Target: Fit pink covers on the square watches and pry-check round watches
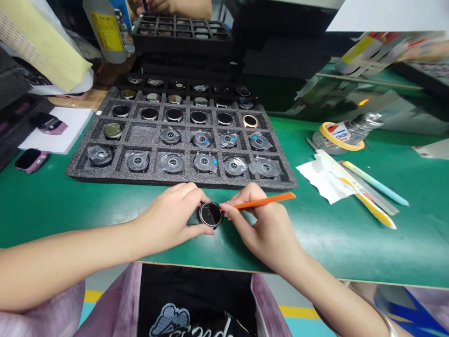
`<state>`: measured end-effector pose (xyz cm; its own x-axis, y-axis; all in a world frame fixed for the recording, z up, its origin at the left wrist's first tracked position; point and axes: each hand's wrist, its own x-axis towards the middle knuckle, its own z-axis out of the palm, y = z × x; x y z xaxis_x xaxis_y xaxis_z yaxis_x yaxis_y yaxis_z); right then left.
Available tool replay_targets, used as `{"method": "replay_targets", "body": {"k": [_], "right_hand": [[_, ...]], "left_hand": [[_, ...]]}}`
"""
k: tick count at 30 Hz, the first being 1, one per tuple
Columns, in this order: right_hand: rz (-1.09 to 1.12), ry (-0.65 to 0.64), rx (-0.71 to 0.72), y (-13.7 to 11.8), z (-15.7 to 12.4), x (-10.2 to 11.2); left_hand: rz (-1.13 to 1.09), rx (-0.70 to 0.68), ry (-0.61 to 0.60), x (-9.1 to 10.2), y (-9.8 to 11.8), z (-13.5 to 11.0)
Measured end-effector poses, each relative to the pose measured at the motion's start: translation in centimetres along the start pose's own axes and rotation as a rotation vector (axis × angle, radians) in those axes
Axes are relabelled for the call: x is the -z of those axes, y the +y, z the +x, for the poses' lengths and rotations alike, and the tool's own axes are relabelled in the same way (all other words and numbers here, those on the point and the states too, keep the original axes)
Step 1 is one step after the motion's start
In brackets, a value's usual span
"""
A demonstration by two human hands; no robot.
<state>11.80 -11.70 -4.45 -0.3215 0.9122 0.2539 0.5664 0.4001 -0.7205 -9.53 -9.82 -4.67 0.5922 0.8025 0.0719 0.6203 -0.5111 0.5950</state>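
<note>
Your left hand (168,217) covers part of the edge of the round watch body (210,214), and your right hand (263,224) hides the tip of the orange stick (268,200). A co-worker's hand (164,5) is cut off at the top edge of the frame, and the bottom edge cuts off the printing on your black shirt (189,292). Items in the far rows of the foam tray (142,135) are too small to make out.

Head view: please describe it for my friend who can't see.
A left hand holds a round black watch on a green workbench while the right hand holds an orange stick at its edge. Behind, a grey foam tray holds rows of watches.
</note>
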Motion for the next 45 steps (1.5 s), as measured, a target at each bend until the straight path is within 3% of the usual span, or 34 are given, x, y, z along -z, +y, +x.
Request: {"method": "replay_targets", "body": {"k": [5,8,10,14,17,23,30,34,40,45], "right_hand": [[0.063,-0.03,-0.059,0.6,-0.8,-0.2],[0.287,-0.073,-0.174,1.4,-0.6,-0.1],[0.403,-0.028,-0.211,1.7,-0.3,0.1],[0.316,0.117,-0.226,1.2,-0.4,1.0],[0.272,0.086,-0.219,0.1,-1.1,1.0],[0.076,0.022,-0.008,-1.4,-2.8,0.5],[-0.103,-0.022,0.027,-1.6,-2.2,0.4],[0.016,-0.071,-0.07,-0.9,-1.9,0.7],[0.118,0.026,-0.099,-0.4,-0.7,1.2],[0.116,-0.135,-0.08,0.2,1.1,0.9]], "left_hand": [[-0.004,0.015,-0.008,-0.1,-0.1,0.0],[-0.008,0.017,-0.003,-0.2,-0.1,0.0],[-0.016,0.014,-0.002,-0.2,-0.1,0.0],[-0.015,0.029,-0.026,-0.1,0.0,0.0],[-0.024,0.044,-0.026,-0.2,0.0,-0.2],[-0.038,-0.006,0.024,-0.6,-0.1,-0.3],[-0.012,0.038,0.004,-0.4,0.2,0.0],[-0.009,0.038,0.009,-0.3,0.4,0.0],[0.002,0.026,0.006,-0.3,0.3,-0.1],[-0.029,-0.002,0.002,-0.4,0.0,0.0]]}}
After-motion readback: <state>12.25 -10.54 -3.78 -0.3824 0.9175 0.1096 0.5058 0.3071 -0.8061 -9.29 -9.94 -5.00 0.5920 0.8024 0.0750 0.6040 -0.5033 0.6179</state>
